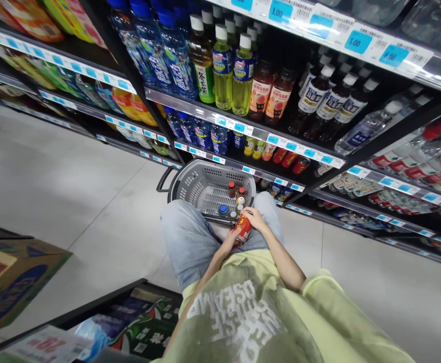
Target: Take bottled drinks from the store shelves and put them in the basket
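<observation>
A red can (244, 230) is held between my two hands, just above my lap and the near edge of the basket. My left hand (231, 239) wraps the lower left side of the can. From the right, my right hand (255, 219) closes over its upper end. Right in front of my knees sits a grey shopping basket (196, 177) with a dark handle. Inside the basket are red-capped bottles (240, 192), a blue-capped bottle (223, 209) and other small containers, partly hidden near my hands.
Drink shelves rise ahead, holding blue-capped bottles (175, 55), yellow-green bottles (222, 75) and dark bottles (313, 96). Red cans (289, 159) stand on a lower shelf. A cardboard box (19, 282) is at the left. Behind my left side is a display of packs (145, 322).
</observation>
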`<state>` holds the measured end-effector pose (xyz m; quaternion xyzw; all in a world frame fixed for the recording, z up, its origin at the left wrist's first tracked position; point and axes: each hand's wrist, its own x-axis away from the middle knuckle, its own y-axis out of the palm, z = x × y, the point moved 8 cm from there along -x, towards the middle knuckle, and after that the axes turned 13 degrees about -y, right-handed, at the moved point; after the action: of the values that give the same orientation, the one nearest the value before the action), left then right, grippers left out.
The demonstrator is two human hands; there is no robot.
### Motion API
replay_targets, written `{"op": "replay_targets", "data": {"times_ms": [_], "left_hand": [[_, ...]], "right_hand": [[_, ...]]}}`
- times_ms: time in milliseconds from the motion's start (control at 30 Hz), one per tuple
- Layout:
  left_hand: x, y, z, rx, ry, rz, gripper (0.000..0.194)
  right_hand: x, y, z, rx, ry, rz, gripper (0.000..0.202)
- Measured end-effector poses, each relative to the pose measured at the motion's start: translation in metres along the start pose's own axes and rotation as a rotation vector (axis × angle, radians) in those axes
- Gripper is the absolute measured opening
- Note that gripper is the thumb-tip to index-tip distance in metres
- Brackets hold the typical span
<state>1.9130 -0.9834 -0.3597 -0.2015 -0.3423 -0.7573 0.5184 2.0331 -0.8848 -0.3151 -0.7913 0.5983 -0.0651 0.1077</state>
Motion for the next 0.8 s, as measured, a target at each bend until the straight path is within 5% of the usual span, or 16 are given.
{"op": "replay_targets", "data": {"times_ms": [300, 567, 800], "left_hand": [[0.0, 0.0, 0.004, -0.099, 0.098, 0.123, 0.088], [0.009, -0.001, 0.012, -0.728, 0.099, 0.377, 0.086], [0.017, 0.003, 0.02, -0.893, 0.041, 0.44, 0.087]], "right_hand": [[0.0, -0.001, 0.002, -0.056, 0.018, 0.045, 0.028], [0.001, 0.006, 0.01, -0.171, 0.064, 0.051, 0.031], [0.001, 0.006, 0.009, -0.193, 0.075, 0.052, 0.035]]}}
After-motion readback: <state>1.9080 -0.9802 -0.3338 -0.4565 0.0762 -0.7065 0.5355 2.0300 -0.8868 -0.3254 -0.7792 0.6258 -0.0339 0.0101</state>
